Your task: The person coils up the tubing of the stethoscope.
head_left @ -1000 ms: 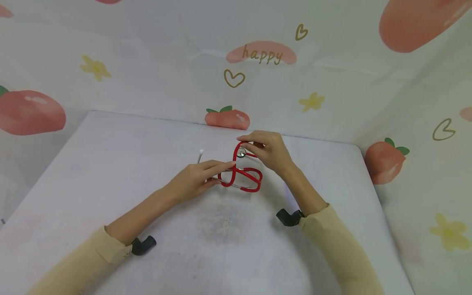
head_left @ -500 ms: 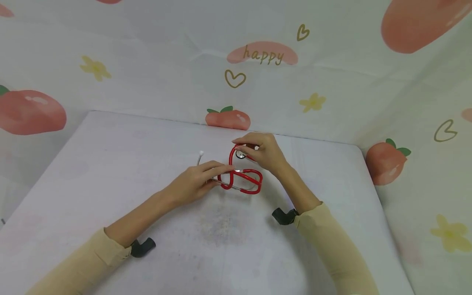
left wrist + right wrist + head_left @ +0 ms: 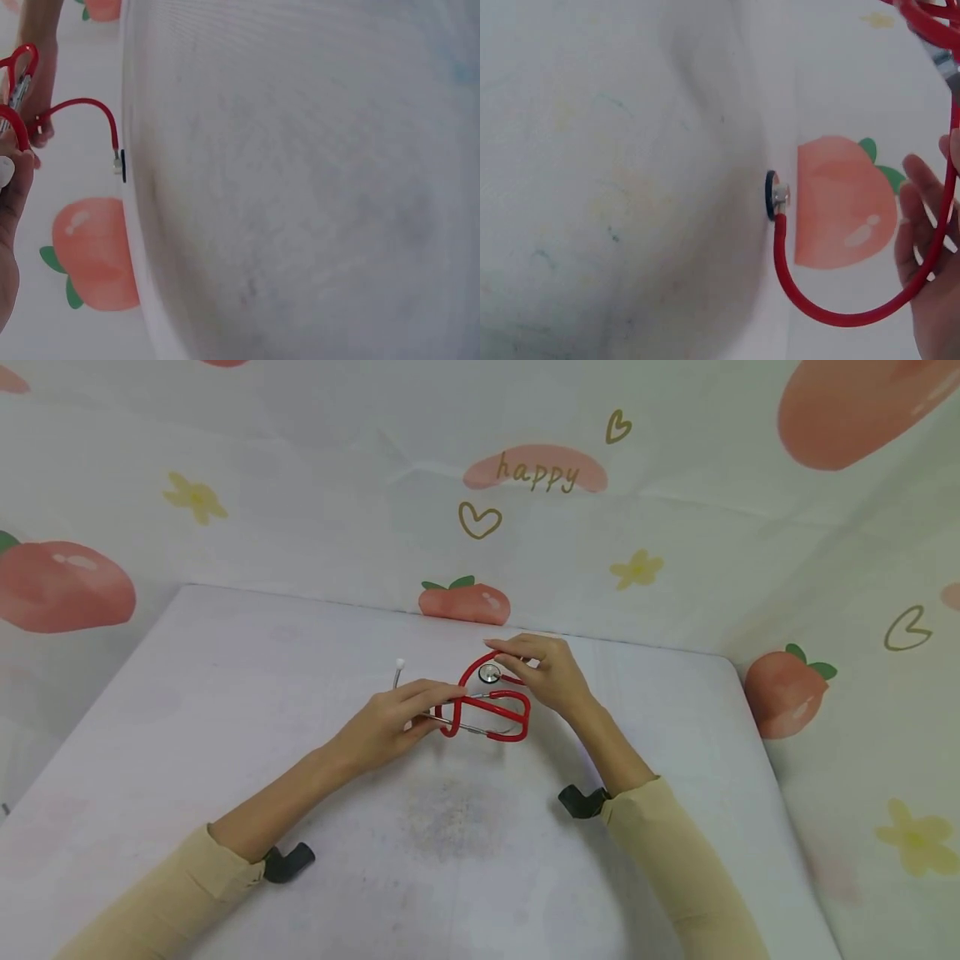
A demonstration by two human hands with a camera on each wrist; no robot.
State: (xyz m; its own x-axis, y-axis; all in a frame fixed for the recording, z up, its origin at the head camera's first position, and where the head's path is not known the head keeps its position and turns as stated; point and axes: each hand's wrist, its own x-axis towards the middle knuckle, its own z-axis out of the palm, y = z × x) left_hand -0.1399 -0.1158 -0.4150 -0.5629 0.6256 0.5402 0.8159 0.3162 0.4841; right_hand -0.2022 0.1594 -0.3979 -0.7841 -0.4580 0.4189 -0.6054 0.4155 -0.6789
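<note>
A red stethoscope [image 3: 510, 737] is held up above the table, its tubing folded in loops around the metal ear tubes. My left hand [image 3: 382, 722] pinches the bundle at its left end, where a white ear tip [image 3: 400, 663] sticks up behind the fingers. At the upper right of the bundle, my right hand [image 3: 551, 675] pinches the red tubing between thumb and fingers. Below these fingertips the round chest piece [image 3: 489, 673] dangles from a curve of tubing [image 3: 847, 321], plain in the right wrist view. The left wrist view catches only part of my left hand [image 3: 10, 225].
A white cloth covers the table [image 3: 315, 877]. Right behind it hangs a backdrop [image 3: 360, 527] printed with fruit, flowers and hearts, close beyond both hands. Black angled pieces [image 3: 288, 863] sit at both sleeve cuffs.
My left hand and the folded bundle have shifted slightly left and up. My right hand dipped left, then came back right, so the tubing between the hands now slants more.
</note>
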